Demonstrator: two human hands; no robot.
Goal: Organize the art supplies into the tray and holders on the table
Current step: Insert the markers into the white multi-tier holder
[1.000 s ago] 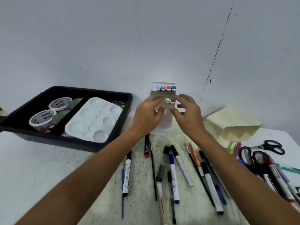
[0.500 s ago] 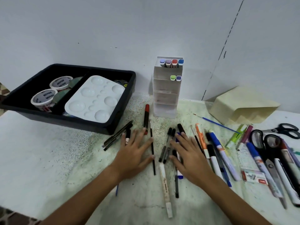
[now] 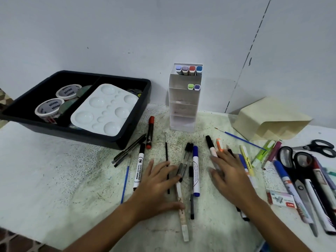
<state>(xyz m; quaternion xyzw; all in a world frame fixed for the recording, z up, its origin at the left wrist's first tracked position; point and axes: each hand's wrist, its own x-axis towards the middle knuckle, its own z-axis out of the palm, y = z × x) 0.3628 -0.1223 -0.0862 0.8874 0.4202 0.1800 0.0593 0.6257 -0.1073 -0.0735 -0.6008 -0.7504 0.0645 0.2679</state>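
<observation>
Both hands lie flat, palms down, on the loose pens in the middle of the table [image 3: 54,170], nearer its front edge than the wall. The left hand [image 3: 156,188] has its fingers straight and spread, released, resting across a thin black brush [image 3: 166,153] and a pale speckled marker [image 3: 181,213] that runs back toward the front edge; it grasps nothing. The right hand [image 3: 231,175] is likewise loose, fingers straight, lying over a black-capped marker [image 3: 211,144], an orange highlighter [image 3: 219,144] and a yellow pen [image 3: 246,159]. Between the hands lie a blue whiteboard marker [image 3: 196,171] and some black pens [image 3: 187,157]. Just left of the left hand lie a black whiteboard marker [image 3: 139,166] and a blue-handled brush [image 3: 125,180], with a red marker [image 3: 150,132] beyond them beside the tray. The black tray [image 3: 127,142] sits at the table's back left corner, holding a white paint palette [image 3: 105,110] in its right compartment and two tape rolls [image 3: 49,108] in its left. A clear tiered holder [image 3: 183,120] stands upright at the back edge against the wall, with four markers in its top tier and two in the next. A cream holder [image 3: 269,119] lies toward the back right. Scissors [image 3: 298,164] and more pens crowd the right edge.
</observation>
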